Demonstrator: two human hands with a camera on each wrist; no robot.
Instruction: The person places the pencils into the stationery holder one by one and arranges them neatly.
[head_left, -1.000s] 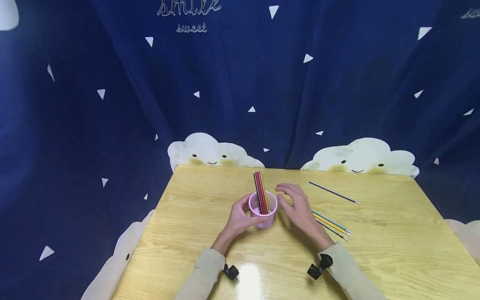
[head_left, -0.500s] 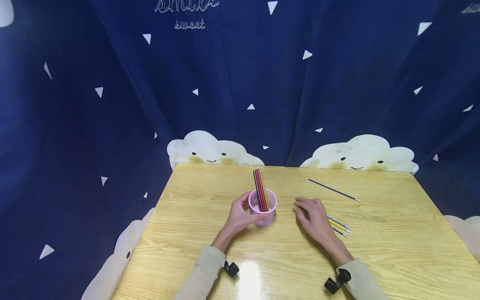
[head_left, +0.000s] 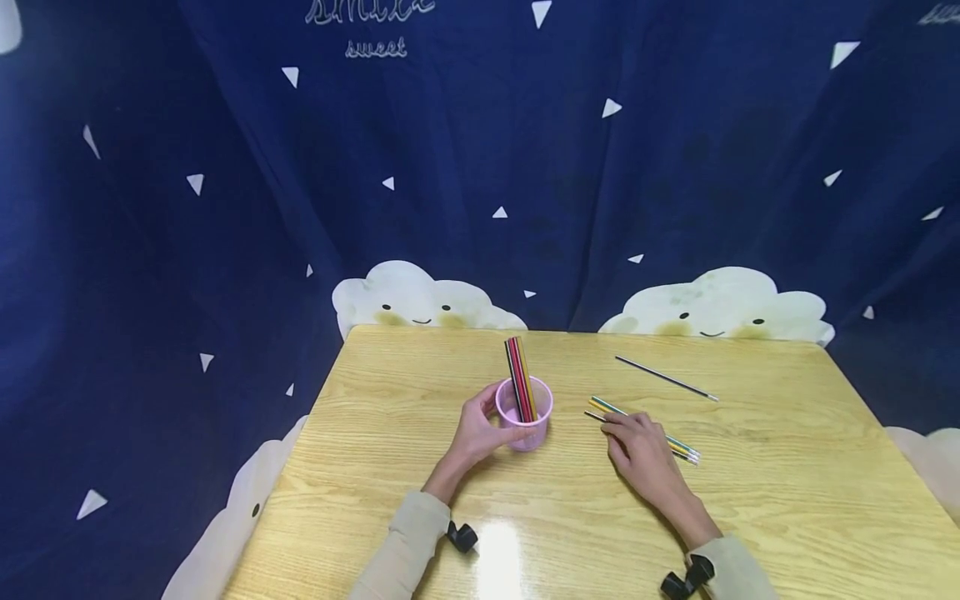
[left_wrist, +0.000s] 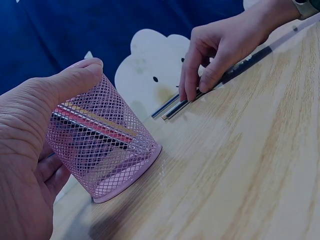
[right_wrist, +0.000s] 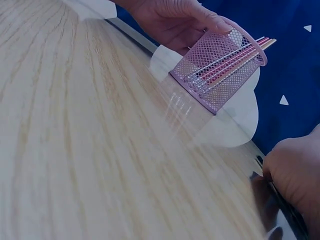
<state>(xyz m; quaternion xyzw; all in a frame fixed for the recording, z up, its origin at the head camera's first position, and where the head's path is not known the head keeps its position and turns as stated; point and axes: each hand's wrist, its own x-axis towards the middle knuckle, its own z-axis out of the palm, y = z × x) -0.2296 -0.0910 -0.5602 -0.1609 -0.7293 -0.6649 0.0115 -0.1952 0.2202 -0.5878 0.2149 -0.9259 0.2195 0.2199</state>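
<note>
My left hand (head_left: 474, 435) grips a pink mesh pencil cup (head_left: 531, 440), its thumb across the near side below the rim. Several pencils (head_left: 519, 375), black, red and yellow among them, lean inside the cup; their lower ends show through the mesh in the left wrist view. To the right of the cup, my right hand (head_left: 647, 458) is down at the tabletop, thumb and fingertips pinching a black pencil (head_left: 595, 416). Yellow and teal pencils (head_left: 600, 403) lie right beside it, partly covered by the hand. In the left wrist view the pinched pencil (left_wrist: 174, 111) lies low along the wood.
A lone dark pencil (head_left: 667, 377) lies farther back on the right of the wooden table (head_left: 405, 367). Behind the table's far edge hangs a dark blue curtain (head_left: 450, 167) with white clouds and triangles. A camera is strapped at each wrist.
My right hand has moved away from the cup, rightward and down to the loose pencils, and now pinches the black one. The left hand has kept its hold on the cup.
</note>
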